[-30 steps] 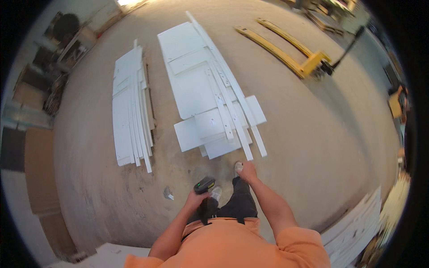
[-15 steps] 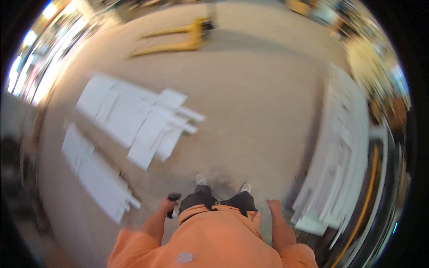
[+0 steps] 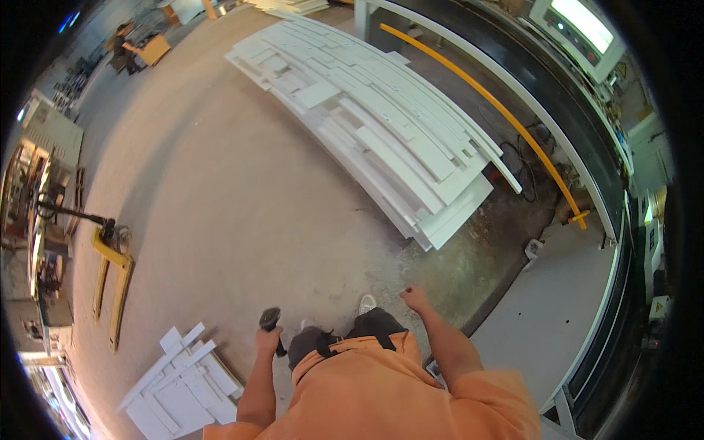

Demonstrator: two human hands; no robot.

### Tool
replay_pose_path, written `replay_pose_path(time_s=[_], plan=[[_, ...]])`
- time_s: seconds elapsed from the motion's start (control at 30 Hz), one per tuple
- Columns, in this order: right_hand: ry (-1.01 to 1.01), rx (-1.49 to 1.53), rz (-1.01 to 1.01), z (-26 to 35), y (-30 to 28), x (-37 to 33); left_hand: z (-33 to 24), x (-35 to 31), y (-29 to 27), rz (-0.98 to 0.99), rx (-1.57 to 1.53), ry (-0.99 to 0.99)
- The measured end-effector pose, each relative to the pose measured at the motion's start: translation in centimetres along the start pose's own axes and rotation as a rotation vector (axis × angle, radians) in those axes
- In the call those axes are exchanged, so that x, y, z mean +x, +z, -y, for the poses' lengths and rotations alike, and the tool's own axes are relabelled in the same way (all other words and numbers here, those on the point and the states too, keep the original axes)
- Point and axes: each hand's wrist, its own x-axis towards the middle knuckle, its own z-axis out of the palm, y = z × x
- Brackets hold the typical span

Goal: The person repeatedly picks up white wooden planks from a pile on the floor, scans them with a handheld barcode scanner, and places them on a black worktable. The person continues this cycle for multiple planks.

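My left hand point(image 3: 267, 340) is wrapped round the grip of a dark handheld device point(image 3: 270, 319), which looks like a pistol-grip scanner. Its rounded head points up and away from me. Held out in front of my right hip, my right hand point(image 3: 416, 298) has loosely curled fingers and nothing visible in them. Ahead and to the right lies a long, low stack of white boards point(image 3: 389, 125), apart from both hands. A smaller pile of white panels point(image 3: 187, 392) lies on the floor at the lower left, beyond my left forearm.
A yellow pallet jack point(image 3: 114, 257) stands at the left. Along the right runs a machine with a grey panel point(image 3: 543, 315), a yellow bar point(image 3: 499, 106) and a lit screen point(image 3: 583, 23). Cables trail on the floor beneath it. Another person point(image 3: 123, 48) is far left beside a brown box.
My view has swung to the right: the large board stack is now ahead, and the pallet jack and smaller pile have shifted left. My left hand keeps the device, now raised slightly.
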Motion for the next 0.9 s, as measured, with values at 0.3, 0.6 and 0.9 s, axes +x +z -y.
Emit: replay_pose_path(time_s=[0.3, 0.6, 0.9], plan=[[0.361, -0.025, -0.073, -7.3, -6.0, -4.0, -20.8, 7.6, 1.7, 0.117, 0.261, 0.288], [0.422, 0.021, -0.056, -0.3, -10.2, -2.3, -27.9, 18.5, 3.3, 0.335, 0.452, 0.197], [0.209, 0.048, -0.176, 10.9, -18.3, 8.7, -40.6, 20.8, 1.6, 0.413, 0.306, 0.394]])
